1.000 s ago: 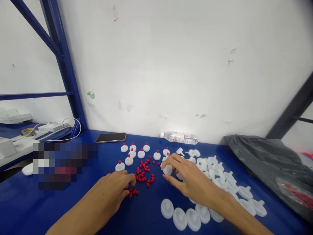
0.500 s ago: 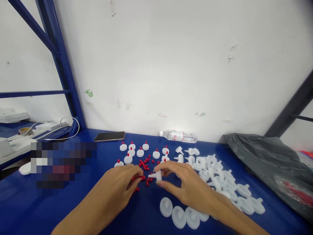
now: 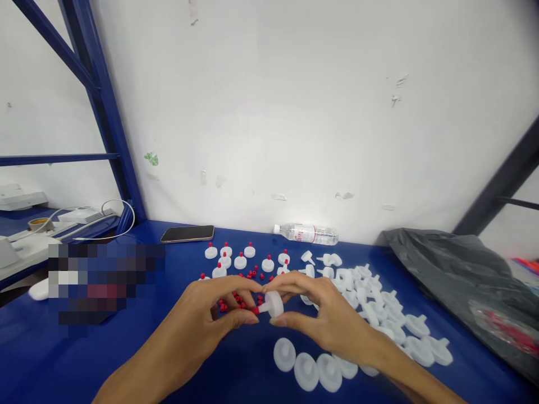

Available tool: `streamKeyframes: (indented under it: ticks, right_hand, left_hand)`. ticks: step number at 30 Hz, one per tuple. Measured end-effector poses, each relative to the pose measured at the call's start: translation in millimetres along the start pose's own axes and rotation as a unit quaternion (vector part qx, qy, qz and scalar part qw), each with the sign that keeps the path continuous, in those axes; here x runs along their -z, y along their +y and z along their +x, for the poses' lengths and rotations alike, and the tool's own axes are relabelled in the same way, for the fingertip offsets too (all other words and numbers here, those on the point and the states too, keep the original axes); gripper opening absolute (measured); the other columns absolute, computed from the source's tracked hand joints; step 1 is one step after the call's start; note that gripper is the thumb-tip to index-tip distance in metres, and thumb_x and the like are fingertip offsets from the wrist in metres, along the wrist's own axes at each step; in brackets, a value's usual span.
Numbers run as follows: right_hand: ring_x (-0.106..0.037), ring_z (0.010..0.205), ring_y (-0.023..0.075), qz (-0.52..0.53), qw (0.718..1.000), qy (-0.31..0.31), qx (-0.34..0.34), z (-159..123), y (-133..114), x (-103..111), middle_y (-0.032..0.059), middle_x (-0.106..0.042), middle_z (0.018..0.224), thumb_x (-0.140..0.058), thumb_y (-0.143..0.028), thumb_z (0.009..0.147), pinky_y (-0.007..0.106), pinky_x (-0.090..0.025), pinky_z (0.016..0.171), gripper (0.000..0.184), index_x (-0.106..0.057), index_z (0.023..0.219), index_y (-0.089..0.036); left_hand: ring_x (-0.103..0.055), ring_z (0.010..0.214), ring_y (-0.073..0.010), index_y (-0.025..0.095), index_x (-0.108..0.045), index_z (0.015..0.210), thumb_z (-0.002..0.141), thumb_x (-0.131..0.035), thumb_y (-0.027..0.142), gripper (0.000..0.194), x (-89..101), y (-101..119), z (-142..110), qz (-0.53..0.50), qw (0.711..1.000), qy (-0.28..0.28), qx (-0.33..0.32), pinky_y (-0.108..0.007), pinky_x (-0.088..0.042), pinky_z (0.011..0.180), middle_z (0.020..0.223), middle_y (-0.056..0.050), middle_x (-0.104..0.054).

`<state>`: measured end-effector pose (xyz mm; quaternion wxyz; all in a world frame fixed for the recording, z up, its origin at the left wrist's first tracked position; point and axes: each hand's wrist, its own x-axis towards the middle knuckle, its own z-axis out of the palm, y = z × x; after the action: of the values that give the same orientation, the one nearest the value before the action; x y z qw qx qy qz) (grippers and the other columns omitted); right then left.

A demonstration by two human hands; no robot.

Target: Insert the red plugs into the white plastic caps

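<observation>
My right hand [image 3: 326,308] pinches a white plastic nozzle cap [image 3: 275,304] by its round base, the spout pointing left. At the spout's tip is a small red cap [image 3: 255,310], held between the thumb and fingers of my left hand [image 3: 206,308]. Whether the red cap is fully seated cannot be made out. Loose red caps [image 3: 223,306] lie behind my left hand, partly hidden by it. Farther back stand several white nozzle caps with red tips [image 3: 240,261]. Many bare white nozzle caps [image 3: 393,310] are heaped to the right, and several lie in front [image 3: 306,371].
A phone [image 3: 187,233] and a clear plastic bottle [image 3: 306,233] lie along the wall. Dark plastic sheeting [image 3: 438,264] covers the table's right side, with a bag of red pieces [image 3: 505,328] on it. Blue metal posts [image 3: 107,118] rise at left.
My left hand has come up from the red pile with a red cap and met the spout's tip. My right hand still holds the nozzle cap, now turned to show its base more.
</observation>
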<state>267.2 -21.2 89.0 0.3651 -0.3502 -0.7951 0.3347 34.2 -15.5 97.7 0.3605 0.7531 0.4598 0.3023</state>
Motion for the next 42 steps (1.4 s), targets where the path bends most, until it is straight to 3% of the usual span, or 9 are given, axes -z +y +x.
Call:
streamKeyframes:
  ticks: [4, 9, 18, 23, 26, 28, 31, 34, 42]
  right_hand:
    - [-0.07, 0.101, 0.0141, 0.066, 0.997, -0.027, -0.017, -2, -6, 2, -0.0037, -0.076, 0.109, -0.079, -0.018, 0.081, 0.029, -0.054, 0.095, 0.032, -0.072, 0.11, -0.029]
    - [-0.071, 0.087, 0.0123, 0.063, 0.998, -0.013, -0.013, -5, -5, -3, -0.0064, -0.077, 0.094, -0.085, -0.017, 0.075, 0.026, -0.056, 0.086, 0.029, -0.075, 0.1, -0.029]
    - [-0.072, 0.09, 0.0144, 0.107, 0.993, -0.03, -0.042, -8, -1, -4, -0.0041, -0.077, 0.092, -0.082, -0.024, 0.08, 0.026, -0.056, 0.082, 0.023, -0.074, 0.101, -0.028]
    - [-0.069, 0.094, 0.0141, 0.079, 0.996, -0.016, -0.026, -3, -7, -4, -0.0033, -0.075, 0.099, -0.079, -0.024, 0.083, 0.028, -0.054, 0.089, 0.028, -0.071, 0.109, -0.028]
    - [-0.067, 0.102, 0.0156, 0.011, 0.999, 0.018, -0.033, 1, 1, -1, -0.0016, -0.071, 0.116, -0.073, -0.026, 0.088, 0.031, -0.054, 0.091, 0.036, -0.065, 0.123, -0.033]
    - [-0.067, 0.103, 0.0168, -0.044, 0.997, 0.045, -0.051, 2, 9, 1, 0.0003, -0.067, 0.125, -0.069, -0.026, 0.089, 0.034, -0.053, 0.094, 0.039, -0.063, 0.127, -0.034]
    - [-0.067, 0.103, 0.0181, -0.104, 0.99, 0.053, -0.08, 1, 17, 3, 0.0018, -0.064, 0.127, -0.066, -0.026, 0.089, 0.037, -0.053, 0.095, 0.04, -0.061, 0.128, -0.033]
    - [-0.066, 0.099, 0.0178, -0.153, 0.984, 0.029, -0.084, -1, 17, 2, 0.0001, -0.068, 0.118, -0.063, -0.023, 0.089, 0.036, -0.052, 0.091, 0.032, -0.064, 0.119, -0.032]
    - [-0.064, 0.103, 0.0252, -0.247, 0.952, -0.026, -0.177, -2, 20, 1, 0.0007, -0.073, 0.105, -0.066, -0.038, 0.089, 0.038, -0.047, 0.085, 0.015, -0.067, 0.102, -0.03]
  left_hand:
    - [-0.07, 0.094, -0.0206, 0.035, -0.053, 0.141, 0.073, -0.083, 0.03, 0.074, -0.9, 0, -4, -0.188, 0.979, -0.045, 0.067, -0.022, -0.053, 0.058, 0.127, -0.003, -0.069]
    - [-0.066, 0.115, -0.0252, 0.029, -0.068, 0.128, 0.077, -0.081, 0.024, 0.053, 3.3, 2, -8, -0.295, 0.94, -0.165, 0.04, -0.038, -0.051, 0.1, 0.126, -0.005, -0.071]
    - [-0.073, 0.102, -0.0279, 0.025, -0.076, 0.113, 0.066, -0.088, 0.018, 0.049, -2.9, -6, 3, -0.35, 0.919, -0.17, 0.067, -0.031, -0.056, 0.079, 0.107, -0.005, -0.079]
    - [-0.072, 0.097, -0.0251, 0.025, -0.073, 0.113, 0.073, -0.084, 0.036, 0.043, 4.5, -7, 3, -0.214, 0.97, -0.101, 0.056, -0.03, -0.055, 0.079, 0.106, -0.004, -0.078]
    - [-0.071, 0.085, -0.0225, 0.025, -0.073, 0.108, 0.086, -0.066, 0.049, 0.034, 12.8, -14, 2, -0.007, 0.999, 0.006, 0.04, -0.031, -0.052, 0.075, 0.095, -0.003, -0.078]
    - [-0.067, 0.076, -0.0215, 0.026, -0.073, 0.102, 0.089, -0.061, 0.046, 0.028, 16.9, -26, 0, 0.146, 0.988, 0.042, 0.04, -0.031, -0.047, 0.07, 0.085, -0.002, -0.075]
    - [-0.065, 0.078, -0.0217, 0.029, -0.073, 0.097, 0.083, -0.064, 0.035, 0.018, 17.8, -45, -3, 0.279, 0.957, 0.01, 0.078, -0.03, -0.039, 0.067, 0.083, 0.0, -0.072]
    - [-0.063, 0.076, -0.0204, 0.03, -0.071, 0.094, 0.08, -0.065, 0.033, 0.015, 13.2, -54, -5, 0.314, 0.943, -0.025, 0.106, -0.029, -0.034, 0.064, 0.081, 0.001, -0.07]
    - [-0.058, 0.067, -0.0177, 0.026, -0.065, 0.076, 0.085, -0.058, 0.03, 0.012, -0.7, -33, -3, 0.321, 0.937, -0.059, 0.122, -0.029, -0.028, 0.059, 0.072, 0.003, -0.068]
